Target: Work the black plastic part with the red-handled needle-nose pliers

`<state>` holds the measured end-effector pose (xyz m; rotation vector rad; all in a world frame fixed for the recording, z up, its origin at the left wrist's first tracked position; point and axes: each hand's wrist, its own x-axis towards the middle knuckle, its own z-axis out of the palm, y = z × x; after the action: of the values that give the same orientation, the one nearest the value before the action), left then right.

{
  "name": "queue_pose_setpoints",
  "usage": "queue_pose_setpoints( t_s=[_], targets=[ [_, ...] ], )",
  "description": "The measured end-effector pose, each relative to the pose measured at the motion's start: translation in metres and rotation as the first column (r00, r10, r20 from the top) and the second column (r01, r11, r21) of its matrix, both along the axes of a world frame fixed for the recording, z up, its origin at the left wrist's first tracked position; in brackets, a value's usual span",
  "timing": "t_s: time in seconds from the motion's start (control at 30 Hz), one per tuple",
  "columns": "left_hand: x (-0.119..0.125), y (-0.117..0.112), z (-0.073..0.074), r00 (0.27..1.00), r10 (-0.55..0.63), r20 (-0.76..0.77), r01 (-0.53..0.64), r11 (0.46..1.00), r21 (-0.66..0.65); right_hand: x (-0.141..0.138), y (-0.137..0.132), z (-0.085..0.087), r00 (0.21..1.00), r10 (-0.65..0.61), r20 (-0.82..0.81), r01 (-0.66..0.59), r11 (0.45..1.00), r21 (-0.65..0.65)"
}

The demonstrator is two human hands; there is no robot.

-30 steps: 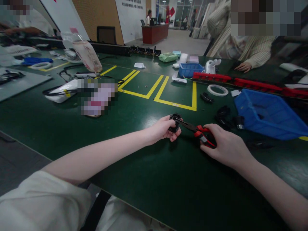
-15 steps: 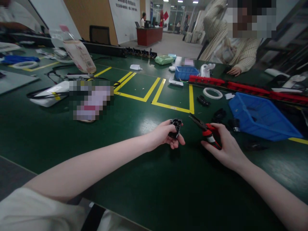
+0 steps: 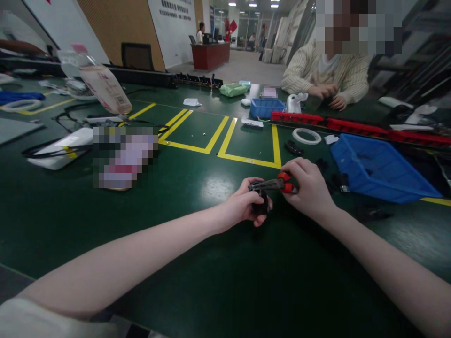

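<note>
While clamped in left hand (image 3: 249,201), black part (image 3: 261,207) at tip of red-handled pliers (image 3: 269,184), right hand (image 3: 308,190) wrapped round them.

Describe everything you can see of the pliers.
The pliers have long, narrow, grey, metal-looking jaws and red grips with darker parts, largely hidden by the right hand around them. They are held above the green table, jaws pointing towards the left hand. Their tips are at the top of the black part it holds; whether they grip it is too small to tell.
</note>
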<state>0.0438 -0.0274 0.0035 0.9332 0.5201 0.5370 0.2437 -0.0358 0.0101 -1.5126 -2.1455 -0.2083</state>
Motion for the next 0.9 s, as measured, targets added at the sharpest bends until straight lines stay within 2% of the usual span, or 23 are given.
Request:
queue_pose_setpoints(
  t_s=[0.13, 0.27, 0.37, 0.47, 0.67, 0.9],
  targets=[
    [-0.003, 0.000, 0.002, 0.997, -0.071, 0.032, 0.071, 0.998, 0.002, 0.006, 0.000, -0.003, 1.000, -0.002, -0.017, 0.003, 1.000, 0.031],
    [-0.008, 0.001, 0.009, 0.992, -0.121, -0.024, 0.122, 0.989, 0.082, 0.019, -0.005, -0.008, 0.995, 0.037, -0.097, -0.031, 0.997, 0.066],
    [-0.008, 0.001, 0.012, 0.991, -0.113, -0.078, 0.121, 0.988, 0.101, 0.023, -0.004, -0.011, 0.988, 0.037, -0.153, -0.026, 0.997, 0.074],
    [-0.008, 0.001, 0.011, 0.983, -0.078, -0.165, 0.107, 0.979, 0.172, 0.022, -0.002, -0.013, 0.990, 0.048, -0.136, -0.044, 0.998, 0.038],
    [-0.009, -0.002, 0.009, 0.961, 0.001, -0.277, 0.118, 0.903, 0.413, 0.018, -0.003, -0.014, 0.994, 0.088, -0.064, -0.087, 0.996, 0.018],
    [-0.009, 0.000, 0.008, 0.963, -0.016, -0.269, 0.153, 0.854, 0.497, 0.016, -0.005, -0.016, 0.991, 0.127, -0.039, -0.122, 0.986, 0.116]
  ],
)
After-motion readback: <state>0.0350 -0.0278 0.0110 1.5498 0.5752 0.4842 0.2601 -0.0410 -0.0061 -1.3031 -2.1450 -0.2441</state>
